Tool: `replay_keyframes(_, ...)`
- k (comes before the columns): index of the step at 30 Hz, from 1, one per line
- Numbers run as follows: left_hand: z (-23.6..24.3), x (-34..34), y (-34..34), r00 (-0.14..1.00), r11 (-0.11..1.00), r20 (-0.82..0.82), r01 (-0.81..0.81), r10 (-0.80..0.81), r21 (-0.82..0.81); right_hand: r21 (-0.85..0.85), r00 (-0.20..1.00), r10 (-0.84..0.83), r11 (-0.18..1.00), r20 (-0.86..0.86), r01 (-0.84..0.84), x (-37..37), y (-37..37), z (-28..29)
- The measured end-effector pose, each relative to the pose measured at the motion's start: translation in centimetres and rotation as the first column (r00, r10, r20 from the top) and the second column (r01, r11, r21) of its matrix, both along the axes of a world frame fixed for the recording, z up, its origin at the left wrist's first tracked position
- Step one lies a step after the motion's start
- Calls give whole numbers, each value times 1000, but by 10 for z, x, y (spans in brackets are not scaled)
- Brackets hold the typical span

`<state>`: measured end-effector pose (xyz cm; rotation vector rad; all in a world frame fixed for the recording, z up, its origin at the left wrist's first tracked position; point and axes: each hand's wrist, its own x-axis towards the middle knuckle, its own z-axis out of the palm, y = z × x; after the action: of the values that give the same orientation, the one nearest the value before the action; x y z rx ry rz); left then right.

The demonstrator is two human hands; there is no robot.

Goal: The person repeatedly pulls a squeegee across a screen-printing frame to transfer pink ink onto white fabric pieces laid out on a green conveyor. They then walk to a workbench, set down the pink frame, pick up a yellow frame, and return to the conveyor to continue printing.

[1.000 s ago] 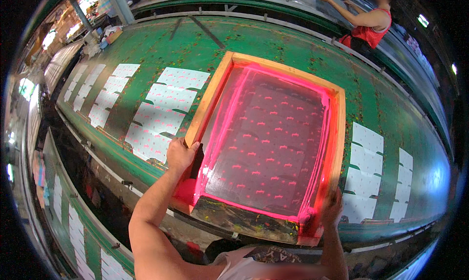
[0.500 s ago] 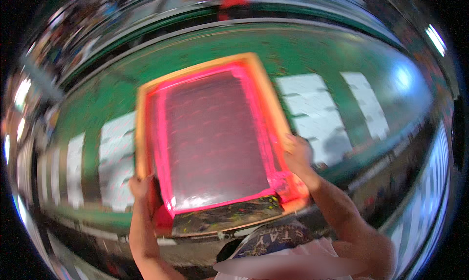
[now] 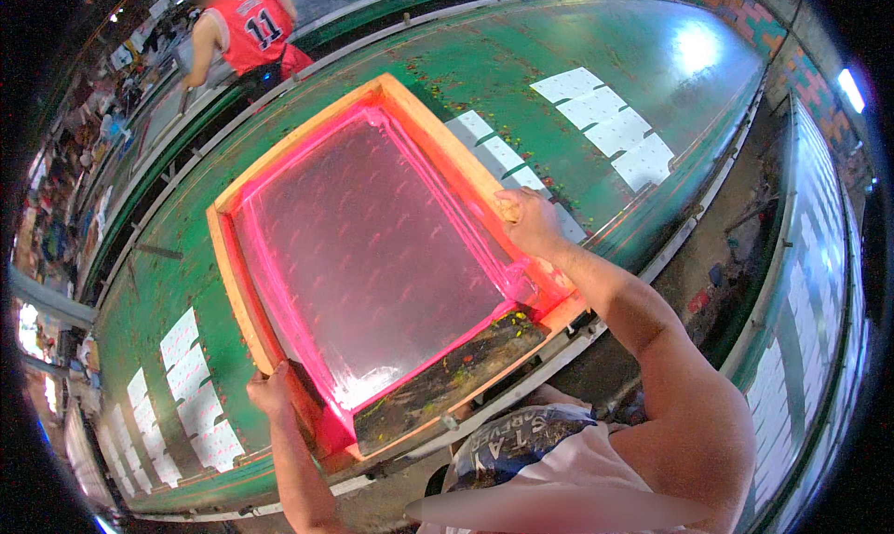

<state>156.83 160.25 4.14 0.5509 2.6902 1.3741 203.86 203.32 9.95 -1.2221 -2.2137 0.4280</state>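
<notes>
A large screen-printing frame (image 3: 372, 255) lies tilted in my view over the green table, its wooden border stained orange and its dark mesh edged in bright pink. My left hand (image 3: 270, 392) is closed round the frame's left side near its lower corner. On the right side, my right hand (image 3: 533, 219) grips the wooden rail, fingers wrapped over it. A dark strip (image 3: 456, 380) with yellow specks runs along the frame's near end. Partly covered by the frame's right rail is a column of white sheets (image 3: 494, 148).
The long green table (image 3: 633, 40) carries more white sheets (image 3: 605, 124) to the right and printed white sheets (image 3: 197, 394) to the left. A metal rail edges its near side. Another person in a red top (image 3: 251, 27) stands beyond the far edge. A second sheet-covered table (image 3: 792, 348) is at right.
My hands have carried the frame to the right along the table, away from the left sheets and partly over the near right column. My view has turned, and more of the other person shows.
</notes>
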Motion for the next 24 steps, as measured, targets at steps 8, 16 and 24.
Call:
replay_keyframes(8, -1, 119, 106, 999, 999, 42, -32, 31, 25, -76, 996, -92, 993, -5, 92, 118, 91, -30)
replay_keyframes(16, -5, 202, 158, 994, 995, -79, -75, 69, -68, -82, 995, -79, 994, -65, 74, 196, 145, -43)
replay_keyframes(24, -16, 217, 175, 992, 985, -74, -114, 105, -127, -121, 996, -41, 992, -82, 31, 221, 169, -44)
